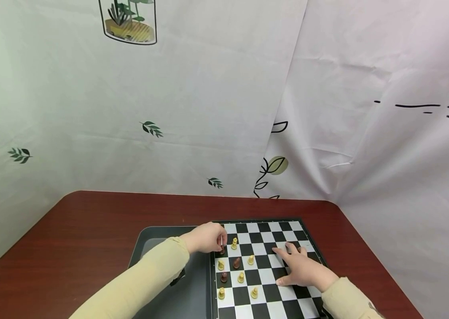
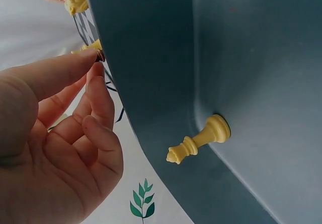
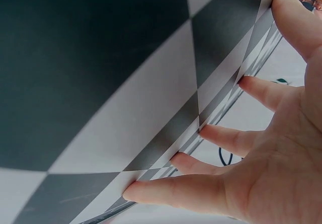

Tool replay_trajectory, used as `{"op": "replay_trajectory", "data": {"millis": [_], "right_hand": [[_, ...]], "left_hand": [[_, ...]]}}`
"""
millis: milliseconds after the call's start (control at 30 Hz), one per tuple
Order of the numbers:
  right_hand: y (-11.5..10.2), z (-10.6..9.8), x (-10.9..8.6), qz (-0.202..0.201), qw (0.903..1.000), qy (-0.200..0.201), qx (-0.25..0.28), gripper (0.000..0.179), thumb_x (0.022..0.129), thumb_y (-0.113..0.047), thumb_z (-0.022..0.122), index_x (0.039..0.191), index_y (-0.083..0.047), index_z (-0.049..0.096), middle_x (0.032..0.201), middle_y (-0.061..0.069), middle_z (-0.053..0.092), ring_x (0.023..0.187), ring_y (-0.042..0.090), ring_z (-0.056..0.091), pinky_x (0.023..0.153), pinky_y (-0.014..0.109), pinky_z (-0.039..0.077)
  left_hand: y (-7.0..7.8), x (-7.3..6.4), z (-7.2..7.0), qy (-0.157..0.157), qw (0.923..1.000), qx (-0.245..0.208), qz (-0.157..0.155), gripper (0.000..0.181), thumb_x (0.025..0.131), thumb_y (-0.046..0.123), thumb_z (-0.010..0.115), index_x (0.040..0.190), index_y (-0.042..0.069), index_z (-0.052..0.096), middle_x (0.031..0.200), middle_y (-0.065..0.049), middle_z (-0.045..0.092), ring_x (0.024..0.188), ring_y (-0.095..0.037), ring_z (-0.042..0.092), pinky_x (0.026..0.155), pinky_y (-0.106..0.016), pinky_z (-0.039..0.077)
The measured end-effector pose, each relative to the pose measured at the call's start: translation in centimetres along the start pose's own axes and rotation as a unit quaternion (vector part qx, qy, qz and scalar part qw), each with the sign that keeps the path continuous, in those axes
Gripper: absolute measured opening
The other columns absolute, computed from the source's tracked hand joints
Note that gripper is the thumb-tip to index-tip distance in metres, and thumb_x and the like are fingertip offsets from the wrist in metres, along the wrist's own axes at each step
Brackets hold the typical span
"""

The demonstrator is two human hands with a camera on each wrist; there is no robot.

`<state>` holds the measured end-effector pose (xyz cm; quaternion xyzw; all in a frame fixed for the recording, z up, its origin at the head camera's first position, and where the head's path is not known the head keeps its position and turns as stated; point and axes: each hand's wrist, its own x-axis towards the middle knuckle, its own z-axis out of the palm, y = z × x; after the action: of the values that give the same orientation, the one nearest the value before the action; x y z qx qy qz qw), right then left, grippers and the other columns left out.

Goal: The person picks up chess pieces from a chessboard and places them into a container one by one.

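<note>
My left hand (image 1: pixel 207 237) is over the left edge of the chessboard (image 1: pixel 262 275), thumb and forefinger pinching a dark brown chess piece (image 1: pixel 222 250). Most of that piece is hidden by the fingers. Just right of it stands a yellow chess piece (image 1: pixel 234 243). Nearer the front, several yellow and brown pieces, among them a brown one (image 1: pixel 236 263) and a yellow pawn (image 1: pixel 241 277), stand on the left columns. On the board's right side my right hand (image 1: pixel 302 268) rests with fingers spread, fingertips on the squares, holding nothing.
A grey tray (image 1: pixel 192 288) lies against the board's left side, partly under my left sleeve. In the left wrist view a yellow crowned piece (image 2: pixel 202 138) stands on the tray. The reddish-brown table (image 1: pixel 101 235) ends at a white printed cloth (image 1: pixel 208 110) behind.
</note>
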<state>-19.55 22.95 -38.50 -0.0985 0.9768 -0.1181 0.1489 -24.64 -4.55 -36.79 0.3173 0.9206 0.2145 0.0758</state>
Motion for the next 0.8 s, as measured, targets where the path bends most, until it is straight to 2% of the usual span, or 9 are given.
{"op": "replay_trajectory", "data": {"millis": [500,800], "right_hand": [[-0.08,-0.22,-0.02,0.001,1.0000,-0.006,0.001,0.084,0.066,-0.038,0.081,0.137,-0.009,0.046,0.141,0.027,0.033,0.122,0.052,0.033,0.089,0.065,0.038],[0.01,0.06,-0.03,-0.001,1.0000,-0.001,-0.002,0.085,0.066,-0.040,0.081,0.137,-0.009,0.046,0.141,0.027,0.034,0.123,0.053,0.032,0.089,0.066,0.037]], "left_hand": [[0.05,-0.07,0.08,0.001,0.9999,-0.012,0.006,0.016,0.080,-0.006,0.064,0.072,0.009,0.065,0.061,0.004,0.053,0.055,-0.009,0.044,0.052,-0.023,0.037],[-0.21,-0.05,0.32,0.005,0.9999,-0.001,0.009,0.017,0.080,-0.003,0.064,0.070,0.011,0.064,0.060,0.006,0.050,0.055,-0.006,0.041,0.052,-0.021,0.035]]}}
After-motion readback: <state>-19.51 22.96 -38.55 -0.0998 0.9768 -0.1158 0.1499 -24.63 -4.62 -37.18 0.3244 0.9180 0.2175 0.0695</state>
